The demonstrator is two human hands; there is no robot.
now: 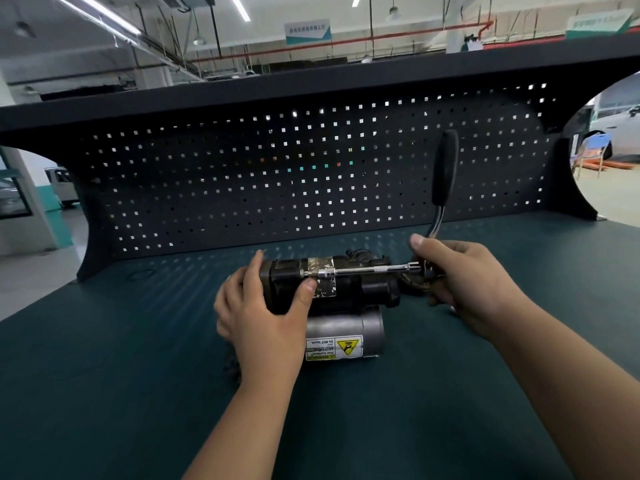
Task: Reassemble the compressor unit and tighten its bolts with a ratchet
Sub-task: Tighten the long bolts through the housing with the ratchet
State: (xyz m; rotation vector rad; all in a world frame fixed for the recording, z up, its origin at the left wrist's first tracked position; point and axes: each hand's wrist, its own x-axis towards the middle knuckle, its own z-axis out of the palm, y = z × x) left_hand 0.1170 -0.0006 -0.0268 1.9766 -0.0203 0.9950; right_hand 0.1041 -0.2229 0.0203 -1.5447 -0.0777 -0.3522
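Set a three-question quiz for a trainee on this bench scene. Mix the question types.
1. Multiple choice: what does the left hand grip?
A. the black end of the compressor unit
B. a screwdriver
C. a loose bolt

2. True or false: the right hand holds the ratchet by its black grip.

3. Fill in: the yellow warning label sits on the ___ cylinder.

Key: 1 A. 2 False: the hand is at the head end, and the black grip sticks up free. 3 silver.
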